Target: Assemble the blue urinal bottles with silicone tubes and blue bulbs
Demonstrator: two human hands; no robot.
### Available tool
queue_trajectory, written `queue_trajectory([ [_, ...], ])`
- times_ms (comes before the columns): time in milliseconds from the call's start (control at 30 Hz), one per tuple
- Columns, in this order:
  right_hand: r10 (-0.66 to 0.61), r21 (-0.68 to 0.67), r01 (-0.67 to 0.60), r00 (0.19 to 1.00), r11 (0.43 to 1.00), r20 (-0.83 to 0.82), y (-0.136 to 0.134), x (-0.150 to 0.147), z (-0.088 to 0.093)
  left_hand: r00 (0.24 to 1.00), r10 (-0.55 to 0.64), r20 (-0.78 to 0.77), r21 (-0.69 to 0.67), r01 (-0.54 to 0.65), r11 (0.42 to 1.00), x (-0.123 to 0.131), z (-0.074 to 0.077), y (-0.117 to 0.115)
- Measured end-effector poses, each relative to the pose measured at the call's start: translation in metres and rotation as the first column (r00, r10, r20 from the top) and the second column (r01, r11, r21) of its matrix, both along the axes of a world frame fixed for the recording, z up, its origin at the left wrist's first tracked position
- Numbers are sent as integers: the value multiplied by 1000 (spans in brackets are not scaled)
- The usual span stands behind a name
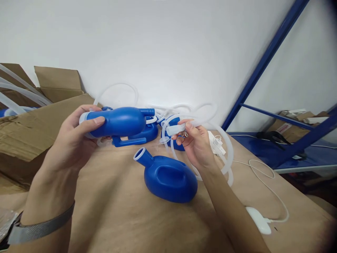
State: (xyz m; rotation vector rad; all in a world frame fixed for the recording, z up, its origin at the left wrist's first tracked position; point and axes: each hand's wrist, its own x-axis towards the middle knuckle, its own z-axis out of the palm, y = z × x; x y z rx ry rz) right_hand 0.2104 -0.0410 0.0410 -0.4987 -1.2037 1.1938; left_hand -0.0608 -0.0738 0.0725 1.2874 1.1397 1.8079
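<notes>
My left hand (72, 137) is wrapped round the pale-capped end of a blue plastic bottle (122, 121). The bottle lies sideways in the air, its narrow spout pointing right and its handle hanging below. Between the fingertips of my right hand (196, 140) is the white, translucent end of a plastic hose (172, 130). A small metal clip (184, 134) shows at those fingers. The hose end points left toward the bottle's spout, apart from it. Below the hands, a blue urinal bottle (171, 184) rests on the table, its open neck facing up and left.
Behind the hands are more blue bottles (150, 133) and looped clear tubing (226, 147) against the wall. A cardboard box (47, 126) with hoses stands at left. A white power strip (217, 143), a white corded device (259, 220) and a blue shelf frame (263, 63) are at right.
</notes>
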Motion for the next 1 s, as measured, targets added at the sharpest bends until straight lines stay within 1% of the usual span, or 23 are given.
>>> queue_trajectory([
  [67,-17,21,18,999,1000,-29,1,-6,2,1000,21,-8,15,-21,1000,-2,3,-1],
  [167,-6,12,7,998,1000,-57,6,-15,7,1000,16,-9,9,-16,1000,3,4,-4],
  [300,-9,-14,8,997,1000,-77,10,-21,11,997,21,-80,43,-17,999,13,2,-8],
  [400,-10,-20,9,998,1000,-56,10,-19,9,997,31,-69,83,-25,996,15,-2,-7],
  [533,29,1,-29,1000,1000,5,9,-10,5,995,8,-98,66,-2,998,13,-4,-5],
  [633,53,4,-53,999,999,2,11,-9,4,997,10,-79,91,-3,996,15,-5,-6],
  [700,50,1,-50,998,999,-34,11,-12,2,995,38,-95,116,-27,993,20,-7,-8],
  [767,45,4,-45,995,999,-86,10,-16,1,985,88,-150,142,-67,988,27,-9,-12],
  [867,26,30,-22,987,999,-156,8,-18,1,961,161,-225,216,-112,970,39,-12,-16],
  [933,-5,50,13,988,999,-155,7,-17,2,940,202,-273,273,-125,954,45,-14,-17],
  [1000,-42,60,49,992,997,-120,6,-14,3,907,258,-334,330,-144,933,46,-17,-16],
])
